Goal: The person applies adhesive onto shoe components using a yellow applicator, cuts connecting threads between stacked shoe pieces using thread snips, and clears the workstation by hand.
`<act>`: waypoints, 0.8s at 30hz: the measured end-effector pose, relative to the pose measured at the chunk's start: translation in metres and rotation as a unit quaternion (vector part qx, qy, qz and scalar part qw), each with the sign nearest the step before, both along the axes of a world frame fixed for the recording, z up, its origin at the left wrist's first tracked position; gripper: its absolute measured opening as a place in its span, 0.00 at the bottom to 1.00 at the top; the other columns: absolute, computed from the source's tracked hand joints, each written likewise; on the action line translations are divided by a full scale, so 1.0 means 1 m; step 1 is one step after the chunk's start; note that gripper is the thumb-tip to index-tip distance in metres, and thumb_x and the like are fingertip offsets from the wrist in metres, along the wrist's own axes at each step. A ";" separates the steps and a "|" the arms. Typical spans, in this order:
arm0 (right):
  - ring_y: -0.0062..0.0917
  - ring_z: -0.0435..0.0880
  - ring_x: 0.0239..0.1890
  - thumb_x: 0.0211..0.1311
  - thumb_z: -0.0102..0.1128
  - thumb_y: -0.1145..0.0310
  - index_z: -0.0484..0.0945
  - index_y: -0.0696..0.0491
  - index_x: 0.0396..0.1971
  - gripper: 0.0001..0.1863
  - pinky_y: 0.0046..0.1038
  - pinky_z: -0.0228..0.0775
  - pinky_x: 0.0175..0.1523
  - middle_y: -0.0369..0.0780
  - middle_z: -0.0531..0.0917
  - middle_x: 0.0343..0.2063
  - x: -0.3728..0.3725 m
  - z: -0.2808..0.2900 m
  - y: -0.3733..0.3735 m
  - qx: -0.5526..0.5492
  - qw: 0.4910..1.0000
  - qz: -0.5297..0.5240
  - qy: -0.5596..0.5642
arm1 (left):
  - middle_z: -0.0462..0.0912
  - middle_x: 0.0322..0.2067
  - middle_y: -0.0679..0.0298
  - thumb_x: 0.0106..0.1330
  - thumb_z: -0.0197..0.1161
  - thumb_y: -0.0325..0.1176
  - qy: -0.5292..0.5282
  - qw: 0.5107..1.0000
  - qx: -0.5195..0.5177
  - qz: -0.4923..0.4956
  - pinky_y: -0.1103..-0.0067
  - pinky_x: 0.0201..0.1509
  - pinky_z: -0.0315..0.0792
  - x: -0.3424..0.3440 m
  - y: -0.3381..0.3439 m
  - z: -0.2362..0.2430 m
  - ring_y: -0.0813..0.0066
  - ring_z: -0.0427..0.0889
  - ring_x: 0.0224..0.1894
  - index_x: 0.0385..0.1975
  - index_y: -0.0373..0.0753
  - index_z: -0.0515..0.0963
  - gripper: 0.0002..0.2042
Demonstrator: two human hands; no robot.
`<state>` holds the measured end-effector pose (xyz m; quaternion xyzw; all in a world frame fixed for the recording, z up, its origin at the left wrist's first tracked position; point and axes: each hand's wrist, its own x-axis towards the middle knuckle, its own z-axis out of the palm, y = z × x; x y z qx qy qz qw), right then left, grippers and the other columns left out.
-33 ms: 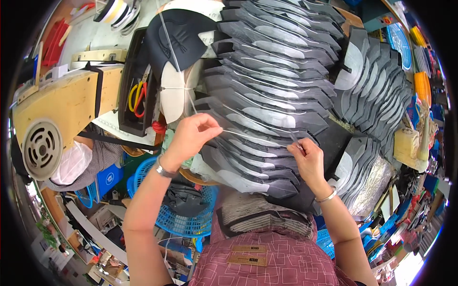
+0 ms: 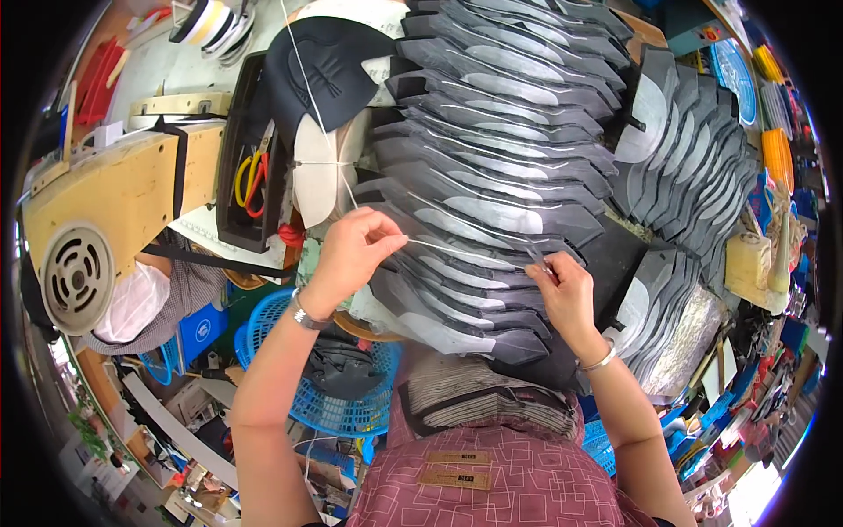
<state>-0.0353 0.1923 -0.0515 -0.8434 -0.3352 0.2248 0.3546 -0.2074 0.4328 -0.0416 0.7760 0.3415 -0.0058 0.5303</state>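
Over gry pcs (image 2: 492, 211): thin wht cord (image 2: 457, 251), near-straight.

To our left, we see a cream, box-shaped machine body (image 2: 132, 189) with a round, slotted grey cover (image 2: 79, 274). Beside it, a long black rectangular tray (image 2: 240, 233) holds a yellow looped tool handle (image 2: 239, 183). Farther off, we see yellow-and-white round spools (image 2: 209, 22); nearer us, a latticed blue plastic basket (image 2: 325, 409).

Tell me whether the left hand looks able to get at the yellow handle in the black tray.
Probably yes: the yellow handle lies uncovered in the black tray, ahead and left of the left hand. That hand pinches the white cord, though, so it may need to let go.
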 end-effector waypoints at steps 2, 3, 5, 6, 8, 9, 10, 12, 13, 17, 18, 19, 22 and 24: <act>0.35 0.75 0.20 0.47 0.66 0.71 0.74 0.58 0.24 0.09 0.30 0.66 0.25 0.43 0.76 0.21 -0.001 -0.007 0.001 -0.004 0.999 0.007 -0.041 | 0.74 0.23 0.71 0.51 0.66 0.28 -0.021 0.994 0.108 -0.022 0.83 0.31 0.67 0.003 -0.005 -0.010 0.80 0.73 0.27 0.25 0.37 0.77 0.05; 0.37 0.76 0.20 0.47 0.65 0.71 0.74 0.57 0.24 0.09 0.31 0.66 0.25 0.42 0.76 0.22 -0.001 -0.012 0.002 -0.006 0.996 0.018 -0.082 | 0.75 0.24 0.69 0.51 0.66 0.28 -0.049 0.978 0.198 -0.030 0.80 0.32 0.68 0.007 -0.006 -0.013 0.75 0.74 0.28 0.24 0.37 0.77 0.05; 0.38 0.77 0.21 0.47 0.64 0.71 0.73 0.56 0.24 0.08 0.34 0.67 0.24 0.42 0.76 0.22 0.000 -0.018 0.005 -0.010 0.995 0.016 -0.101 | 0.75 0.26 0.67 0.50 0.67 0.28 -0.076 0.954 0.286 -0.038 0.78 0.33 0.69 0.015 -0.007 -0.017 0.70 0.75 0.29 0.24 0.37 0.78 0.05; 0.37 0.77 0.20 0.47 0.64 0.70 0.72 0.55 0.23 0.09 0.34 0.67 0.24 0.41 0.75 0.21 0.001 -0.019 0.006 -0.041 0.986 0.032 -0.156 | 0.76 0.26 0.65 0.49 0.67 0.28 -0.062 0.954 0.290 -0.040 0.76 0.33 0.69 0.018 -0.007 -0.019 0.67 0.75 0.30 0.24 0.38 0.78 0.05; 0.36 0.77 0.20 0.47 0.64 0.69 0.69 0.53 0.22 0.11 0.33 0.68 0.23 0.40 0.74 0.21 0.007 -0.022 0.003 -0.069 0.969 0.049 -0.231 | 0.76 0.26 0.65 0.48 0.67 0.29 -0.056 0.947 0.313 -0.045 0.73 0.32 0.69 0.024 -0.007 -0.022 0.65 0.75 0.30 0.21 0.38 0.76 0.06; 0.35 0.77 0.20 0.46 0.65 0.69 0.69 0.53 0.22 0.11 0.33 0.68 0.23 0.40 0.74 0.22 0.011 -0.021 -0.001 -0.096 0.964 0.050 -0.244 | 0.76 0.26 0.65 0.48 0.67 0.29 -0.054 0.947 0.315 -0.042 0.73 0.32 0.69 0.027 -0.006 -0.022 0.65 0.75 0.30 0.21 0.38 0.76 0.06; 0.35 0.77 0.20 0.45 0.65 0.70 0.69 0.53 0.22 0.11 0.33 0.68 0.23 0.39 0.74 0.21 0.014 -0.020 -0.004 -0.100 0.960 0.051 -0.258 | 0.75 0.25 0.65 0.46 0.68 0.30 -0.046 0.930 0.357 -0.070 0.73 0.32 0.69 0.030 -0.005 -0.020 0.65 0.74 0.29 0.20 0.39 0.75 0.08; 0.33 0.76 0.19 0.45 0.66 0.68 0.70 0.53 0.25 0.12 0.31 0.68 0.23 0.38 0.73 0.21 0.016 -0.011 -0.002 -0.081 0.956 0.053 -0.276 | 0.71 0.22 0.65 0.42 0.70 0.33 -0.049 0.889 0.442 -0.107 0.71 0.31 0.69 0.038 -0.005 -0.021 0.66 0.72 0.28 0.19 0.40 0.72 0.12; 0.33 0.76 0.19 0.45 0.66 0.68 0.70 0.53 0.25 0.12 0.31 0.68 0.23 0.38 0.73 0.21 0.014 -0.007 0.002 -0.080 0.956 0.056 -0.276 | 0.71 0.22 0.65 0.42 0.70 0.33 -0.047 0.889 0.442 -0.105 0.71 0.31 0.69 0.038 -0.003 -0.019 0.66 0.72 0.28 0.19 0.40 0.72 0.12; 0.28 0.77 0.22 0.45 0.67 0.61 0.70 0.51 0.30 0.17 0.28 0.68 0.24 0.37 0.71 0.21 -0.007 0.012 0.051 0.026 0.976 0.139 -0.165 | 0.71 0.27 0.65 0.40 0.71 0.36 -0.012 0.875 0.470 -0.113 0.72 0.34 0.69 0.038 0.008 -0.013 0.66 0.72 0.35 0.21 0.39 0.73 0.14; 0.28 0.77 0.22 0.45 0.67 0.61 0.70 0.51 0.30 0.17 0.28 0.68 0.24 0.37 0.71 0.21 -0.008 0.010 0.062 0.026 0.977 0.136 -0.165 | 0.72 0.27 0.65 0.41 0.71 0.36 0.001 0.903 0.415 -0.116 0.72 0.35 0.70 0.034 0.014 -0.009 0.65 0.72 0.36 0.22 0.39 0.74 0.14; 0.28 0.77 0.22 0.45 0.66 0.61 0.69 0.51 0.29 0.16 0.28 0.68 0.24 0.37 0.71 0.21 -0.007 0.007 0.074 0.031 0.964 0.171 -0.203 | 0.72 0.28 0.65 0.42 0.71 0.36 0.015 0.926 0.357 -0.117 0.73 0.37 0.70 0.032 0.019 -0.005 0.65 0.73 0.36 0.23 0.39 0.74 0.13; 0.26 0.77 0.22 0.46 0.66 0.60 0.68 0.50 0.27 0.16 0.27 0.67 0.23 0.36 0.70 0.21 -0.009 -0.006 0.103 0.059 0.939 0.219 -0.258 | 0.73 0.28 0.64 0.47 0.68 0.34 -0.009 0.921 0.371 -0.120 0.73 0.40 0.69 0.027 0.025 -0.001 0.65 0.73 0.38 0.23 0.39 0.76 0.09; 0.26 0.76 0.21 0.47 0.64 0.61 0.67 0.50 0.25 0.15 0.27 0.67 0.23 0.36 0.70 0.21 -0.010 -0.012 0.116 0.090 0.921 0.239 -0.295 | 0.73 0.28 0.64 0.48 0.67 0.32 -0.031 0.916 0.382 -0.119 0.73 0.41 0.69 0.027 0.026 -0.001 0.65 0.73 0.38 0.23 0.38 0.76 0.07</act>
